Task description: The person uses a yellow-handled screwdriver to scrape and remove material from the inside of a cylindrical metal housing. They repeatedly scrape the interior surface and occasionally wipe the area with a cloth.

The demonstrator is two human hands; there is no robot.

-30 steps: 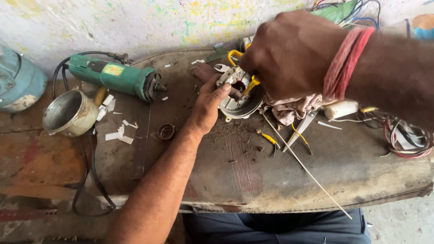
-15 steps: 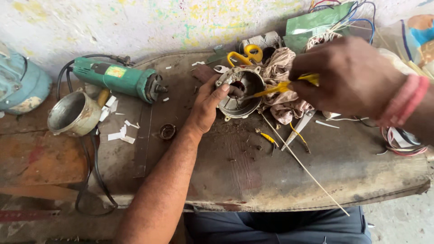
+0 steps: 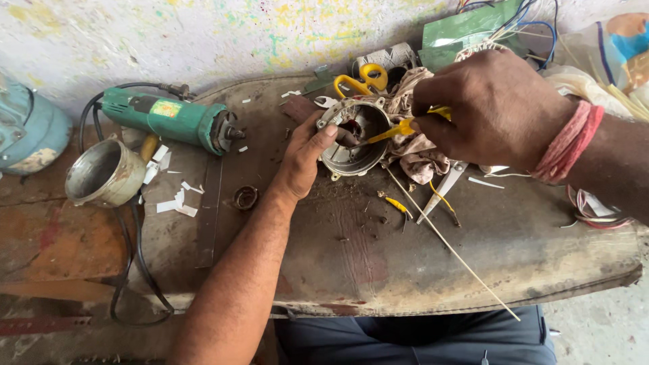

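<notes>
My left hand (image 3: 305,154) grips the rim of a round grey metal motor housing (image 3: 353,138) lying on the worn workbench (image 3: 378,257), thumb across its left edge. My right hand (image 3: 492,108), with a red thread band at the wrist, holds a yellow-handled screwdriver (image 3: 399,128) whose tip points into the housing's dark opening. A crumpled dirty rag (image 3: 416,152) lies under my right hand, just right of the housing.
A green angle grinder (image 3: 172,119) and a grey metal cup-shaped cover (image 3: 105,172) sit at left, with a black cable. Yellow-handled scissors (image 3: 362,78), a small ring-shaped part (image 3: 245,197), a thin stick (image 3: 449,247), a metal blade (image 3: 441,191), wires and green circuit boards (image 3: 473,27) surround the work.
My right hand dropped from in front of the camera to the right of the housing and brought the yellow screwdriver's tip into it. My left hand stayed on the housing.
</notes>
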